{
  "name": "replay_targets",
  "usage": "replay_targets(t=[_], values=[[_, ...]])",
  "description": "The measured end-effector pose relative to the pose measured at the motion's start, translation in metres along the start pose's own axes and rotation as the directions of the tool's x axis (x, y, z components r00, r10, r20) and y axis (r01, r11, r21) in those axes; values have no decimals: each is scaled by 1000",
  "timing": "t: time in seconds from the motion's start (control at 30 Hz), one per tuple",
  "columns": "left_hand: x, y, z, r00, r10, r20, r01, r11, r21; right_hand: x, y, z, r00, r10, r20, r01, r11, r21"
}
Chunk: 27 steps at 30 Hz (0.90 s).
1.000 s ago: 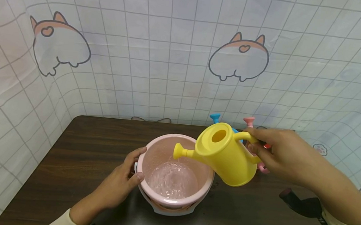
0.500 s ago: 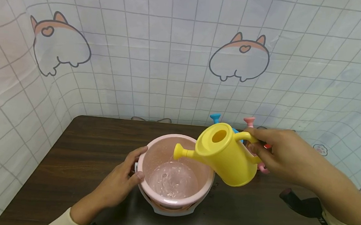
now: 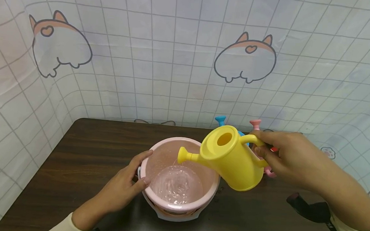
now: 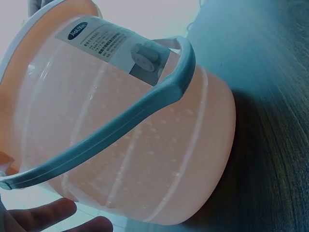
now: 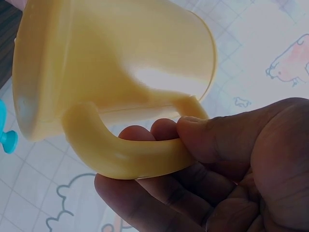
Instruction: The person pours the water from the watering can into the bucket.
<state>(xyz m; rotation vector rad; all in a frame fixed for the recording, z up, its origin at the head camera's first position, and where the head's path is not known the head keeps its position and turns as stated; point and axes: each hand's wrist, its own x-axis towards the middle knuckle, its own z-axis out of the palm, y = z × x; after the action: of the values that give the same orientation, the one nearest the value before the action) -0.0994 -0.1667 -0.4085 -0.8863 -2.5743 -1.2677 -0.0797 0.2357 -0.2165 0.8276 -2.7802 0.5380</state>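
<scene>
A yellow watering can point(image 3: 233, 166) tilts over a pink bucket point(image 3: 178, 206). My right hand point(image 3: 293, 162) grips its handle, with the thumb and fingers around the yellow loop point(image 5: 135, 157) in the right wrist view. Thin streams run from the spout head point(image 3: 183, 155) into rippling water point(image 3: 177, 185) at the bucket's bottom. At the bucket's left rim, my left hand point(image 3: 121, 183) holds on, its thumb over the edge. In the left wrist view, the bucket's grey-blue carrying handle point(image 4: 120, 123) hangs along the side; two left fingers point(image 4: 43, 215) show below it.
Behind the yellow can, a blue spout head point(image 3: 220, 120) and a pink spout head point(image 3: 255, 124) stick up, their bodies mostly hidden. The dark wooden table point(image 3: 80, 158) meets a grid-patterned curtain point(image 3: 181, 75) at its back edge.
Water keeps falling and its ripples shift. Both hands, the can and the bucket stay nearly in place; the left thumb has slid slightly further over the rim.
</scene>
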Motion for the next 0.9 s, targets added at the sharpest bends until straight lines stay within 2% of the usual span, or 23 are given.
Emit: replay_targets(t=[0.9], values=[[-1,0,3,1000,0,-29,1,999,34,3,-1,-2,1000,-3,22,3,1000,-5]])
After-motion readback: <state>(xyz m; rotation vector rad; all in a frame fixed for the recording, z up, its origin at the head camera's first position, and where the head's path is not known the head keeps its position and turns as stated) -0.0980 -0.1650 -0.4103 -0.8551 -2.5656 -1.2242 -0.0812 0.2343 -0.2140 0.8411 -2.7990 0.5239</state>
